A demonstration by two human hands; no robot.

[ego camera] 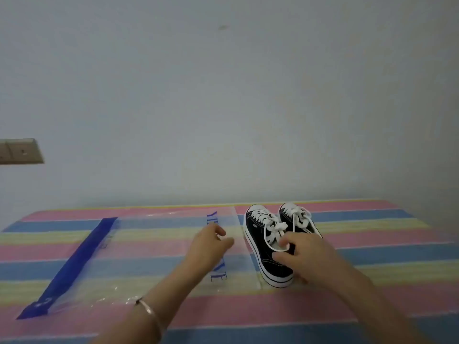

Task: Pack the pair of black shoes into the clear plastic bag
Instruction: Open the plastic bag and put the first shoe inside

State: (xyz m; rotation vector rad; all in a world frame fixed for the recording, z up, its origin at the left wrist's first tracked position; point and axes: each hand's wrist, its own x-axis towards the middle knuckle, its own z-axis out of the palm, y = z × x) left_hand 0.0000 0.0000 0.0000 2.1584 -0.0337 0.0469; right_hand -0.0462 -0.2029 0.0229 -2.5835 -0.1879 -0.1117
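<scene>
On the striped cloth (372, 306), 2 black shoes (269, 247) with white laces stand side by side, toes pointing to 12 o'clock. At their 9 o'clock, touching the nearer shoe's sole, a clear bag (149, 256) lies flat, its blue strip (72, 264) at the far end. Right hand (305, 256) grasps the shoes' heel ends. Left hand (208, 244) hovers over the bag's near edge, fingers loosely curled, holding nothing.
</scene>
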